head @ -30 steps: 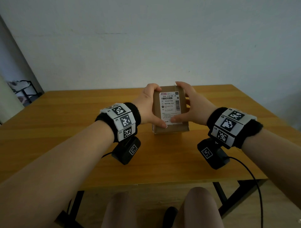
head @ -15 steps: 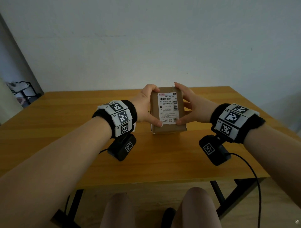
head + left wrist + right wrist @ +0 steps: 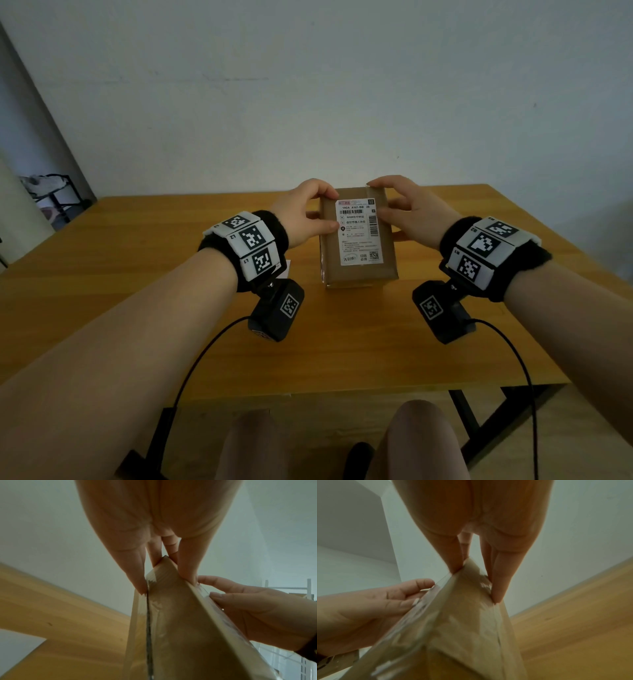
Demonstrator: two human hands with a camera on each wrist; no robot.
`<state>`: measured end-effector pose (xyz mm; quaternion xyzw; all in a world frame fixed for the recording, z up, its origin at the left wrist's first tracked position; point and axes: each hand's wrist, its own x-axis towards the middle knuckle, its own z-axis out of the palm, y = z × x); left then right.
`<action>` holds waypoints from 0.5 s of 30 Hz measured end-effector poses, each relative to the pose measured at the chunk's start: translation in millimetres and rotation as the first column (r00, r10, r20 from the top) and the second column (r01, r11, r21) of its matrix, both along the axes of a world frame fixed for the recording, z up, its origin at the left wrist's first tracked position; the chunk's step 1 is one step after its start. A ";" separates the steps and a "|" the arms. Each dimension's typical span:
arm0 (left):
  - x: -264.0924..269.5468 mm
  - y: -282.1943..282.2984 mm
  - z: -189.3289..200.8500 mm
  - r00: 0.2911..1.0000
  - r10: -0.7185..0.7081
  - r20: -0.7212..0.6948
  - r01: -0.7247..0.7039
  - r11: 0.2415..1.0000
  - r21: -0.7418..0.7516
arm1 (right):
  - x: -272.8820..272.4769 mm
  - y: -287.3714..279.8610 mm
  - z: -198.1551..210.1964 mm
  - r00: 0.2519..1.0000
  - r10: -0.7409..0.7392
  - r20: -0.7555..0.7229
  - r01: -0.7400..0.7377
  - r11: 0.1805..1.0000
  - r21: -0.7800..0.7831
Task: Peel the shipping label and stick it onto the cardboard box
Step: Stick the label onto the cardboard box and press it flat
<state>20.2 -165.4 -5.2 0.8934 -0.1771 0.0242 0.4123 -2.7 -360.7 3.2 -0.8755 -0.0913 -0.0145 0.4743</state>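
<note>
A brown cardboard box (image 3: pixel 359 272) lies on the wooden table (image 3: pixel 137 274), and a white shipping label (image 3: pixel 358 233) is stuck on its top face. My left hand (image 3: pixel 315 210) grips the box's far left corner, thumb resting on the label's left edge. My right hand (image 3: pixel 394 205) grips the far right corner, thumb by the label's right edge. In the left wrist view my fingers (image 3: pixel 187 568) pinch the taped box (image 3: pixel 180 628) end. The right wrist view shows the same grip on the box (image 3: pixel 462 628) from the other side.
A white sheet (image 3: pixel 17 649) lies on the table to the left of the box, and its corner (image 3: pixel 286 265) peeks out behind my left wrist. A wall stands just behind the table's far edge. A dark rack (image 3: pixel 51 195) stands on the floor at far left.
The box has tipped back from leaning towards me to lying flatter on the table. Both thumbs have slid from the label's near end up to its far half.
</note>
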 end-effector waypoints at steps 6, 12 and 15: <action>7.3 -0.4 -0.8 0.999 0.031 -0.023 -0.032 0.999 -0.035 | -3.5 5.7 -9.6 0.999 0.015 -0.049 -0.024 0.982 -0.190; 12.3 -1.3 -1.2 0.997 0.078 0.016 -0.079 0.996 0.046 | -3.2 11.6 -18.6 0.992 0.085 -0.092 -0.117 0.899 -0.422; 11.4 -1.4 -2.8 0.993 0.113 0.032 -0.116 0.986 0.123 | 2.3 15.5 -18.7 0.993 0.084 -0.084 -0.113 0.885 -0.453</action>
